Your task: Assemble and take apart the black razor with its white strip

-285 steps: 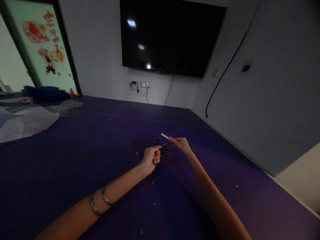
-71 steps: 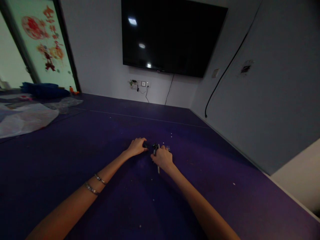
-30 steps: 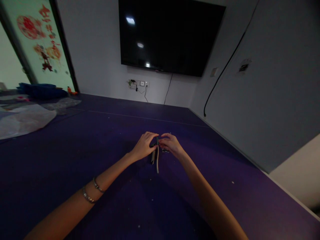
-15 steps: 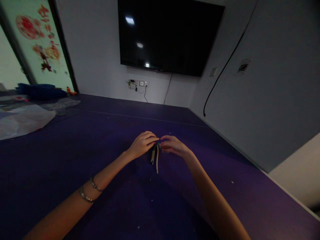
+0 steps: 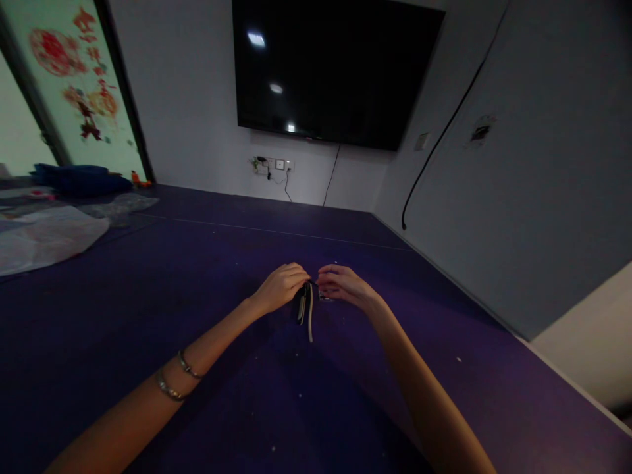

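Observation:
Close together over the purple floor covering point(image 5: 316, 401), both of my hands are at one small item. My left hand point(image 5: 280, 289), palm down, has its fingers closed on the top of a small dark item with pale edges point(image 5: 301, 307). A thin pale strip point(image 5: 311, 317) hangs down from it, beside its dark part. Facing it from the right is my right hand point(image 5: 345, 288), its fingers bent together near a dark bit at the top of the item; what they pinch is too small to make out. Something small and shiny point(image 5: 326, 297) shows below the right fingers.
A large television point(image 5: 336, 72) hangs on the far wall, above sockets point(image 5: 280, 164) with cables. One black cable point(image 5: 439, 141) runs down the right wall. At the left lie clear plastic sheeting point(image 5: 54, 237) and a dark blue cloth bundle point(image 5: 79, 180). Small white specks dot the floor.
My left fingers have curled down a little over the dark item. A greenish-dark bit between the hands now shows less. The right hand has barely shifted.

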`<state>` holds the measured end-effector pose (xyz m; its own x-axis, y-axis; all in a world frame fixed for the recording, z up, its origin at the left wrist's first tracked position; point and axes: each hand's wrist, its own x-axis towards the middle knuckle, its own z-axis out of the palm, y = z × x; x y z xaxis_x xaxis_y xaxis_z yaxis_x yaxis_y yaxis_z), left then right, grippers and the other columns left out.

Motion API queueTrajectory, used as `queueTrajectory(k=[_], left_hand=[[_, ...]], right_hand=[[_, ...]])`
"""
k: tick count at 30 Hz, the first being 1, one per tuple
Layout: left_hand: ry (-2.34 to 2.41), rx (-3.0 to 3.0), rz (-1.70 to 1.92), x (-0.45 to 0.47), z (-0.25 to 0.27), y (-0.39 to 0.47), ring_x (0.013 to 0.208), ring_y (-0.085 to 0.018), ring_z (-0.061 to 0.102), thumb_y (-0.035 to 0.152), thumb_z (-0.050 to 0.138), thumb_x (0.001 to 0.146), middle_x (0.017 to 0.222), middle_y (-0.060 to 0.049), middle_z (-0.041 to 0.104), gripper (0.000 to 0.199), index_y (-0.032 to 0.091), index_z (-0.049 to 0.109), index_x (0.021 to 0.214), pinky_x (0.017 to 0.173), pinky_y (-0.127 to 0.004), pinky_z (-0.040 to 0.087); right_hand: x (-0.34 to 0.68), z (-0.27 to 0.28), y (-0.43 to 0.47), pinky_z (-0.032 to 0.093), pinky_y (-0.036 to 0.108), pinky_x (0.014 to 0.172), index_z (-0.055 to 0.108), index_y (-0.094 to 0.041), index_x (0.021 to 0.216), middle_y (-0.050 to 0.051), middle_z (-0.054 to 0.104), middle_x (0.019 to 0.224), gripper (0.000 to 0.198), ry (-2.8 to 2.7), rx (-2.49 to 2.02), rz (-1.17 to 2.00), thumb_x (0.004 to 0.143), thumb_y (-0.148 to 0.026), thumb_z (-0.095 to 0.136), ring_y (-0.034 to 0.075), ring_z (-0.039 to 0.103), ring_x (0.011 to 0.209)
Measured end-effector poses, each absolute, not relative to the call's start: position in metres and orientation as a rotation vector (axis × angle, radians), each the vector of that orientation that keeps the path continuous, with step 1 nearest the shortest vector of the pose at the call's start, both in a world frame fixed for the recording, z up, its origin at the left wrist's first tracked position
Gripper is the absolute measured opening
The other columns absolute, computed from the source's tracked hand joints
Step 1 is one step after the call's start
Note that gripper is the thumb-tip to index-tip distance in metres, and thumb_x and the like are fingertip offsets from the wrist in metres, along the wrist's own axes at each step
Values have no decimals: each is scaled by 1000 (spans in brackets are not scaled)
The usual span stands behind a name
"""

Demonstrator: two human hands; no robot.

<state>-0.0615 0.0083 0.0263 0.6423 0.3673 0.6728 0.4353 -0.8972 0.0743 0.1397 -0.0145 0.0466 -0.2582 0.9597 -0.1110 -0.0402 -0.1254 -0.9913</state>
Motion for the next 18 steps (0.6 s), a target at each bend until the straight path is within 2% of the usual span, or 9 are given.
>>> queueTrajectory(k=[4,7,11,18], left_hand=[[-959,-2843,-1069,-61,22,13,86,-17,58,14,48,82,89,-5,66,20,17,66,91,80,-33,45],[-1092,-2932,-1075,-61,21,16,82,-17,60,13,48,80,86,-5,68,21,17,67,88,77,-32,47],[-1197,-3007,-1093,-60,22,17,80,-17,62,13,50,78,86,-5,69,21,17,68,88,76,-31,47],[-1271,-3070,-1142,-58,19,18,81,-17,63,11,50,76,87,-5,70,24,17,69,89,74,-29,47]], right_hand=[[144,48,-8,46,22,56,62,-17,79,1,64,72,13,-1506,-1232,1070,67,-22,64,11,58,61],[143,46,-6,47,25,64,66,-17,74,1,65,73,11,-1745,-1149,840,64,-22,65,13,60,67],[139,41,-7,47,27,74,69,-18,79,3,68,79,14,-1949,-1068,739,69,-22,62,15,61,77],[138,37,-8,47,27,69,70,-17,76,4,68,75,14,-2012,-1106,678,71,-23,59,16,62,72]])
